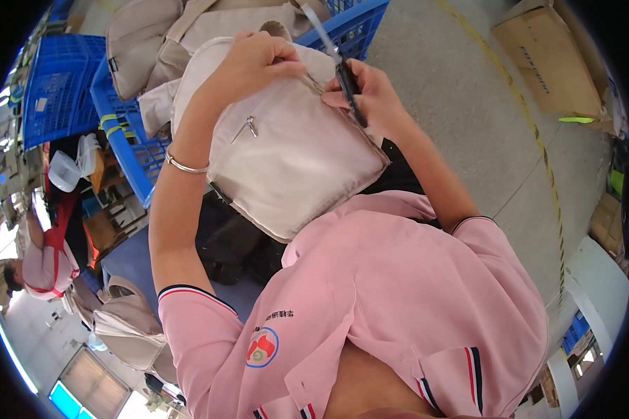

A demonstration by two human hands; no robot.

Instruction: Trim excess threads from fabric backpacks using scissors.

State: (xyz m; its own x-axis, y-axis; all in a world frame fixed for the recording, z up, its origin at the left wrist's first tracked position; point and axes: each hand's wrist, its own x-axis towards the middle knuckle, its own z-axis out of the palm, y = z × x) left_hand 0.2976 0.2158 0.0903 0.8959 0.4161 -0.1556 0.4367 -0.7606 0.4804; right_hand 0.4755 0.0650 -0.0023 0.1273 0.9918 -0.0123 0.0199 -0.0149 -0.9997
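Note:
A beige backpack (293, 157) lies in front of me against my shirt, with a silver zipper pull on its front. My left hand (262, 59) is closed at the upper part of the bag, thumb and fingers pinching its fabric near a seam. My right hand (370, 101) holds black-handled scissors (347, 80), their pale blade pointing away from me. The thumb and fingertips of that hand also touch the bag's right edge. Any small thread between the two hands is too fine to make out.
Beyond the bag stands a blue plastic crate (129, 143) with more beige bags (143, 45) in it. Another blue crate (59, 87) is at the left. A cardboard box (548, 59) sits far right, past a yellow-black floor line (531, 119). A person (49, 258) is at the left.

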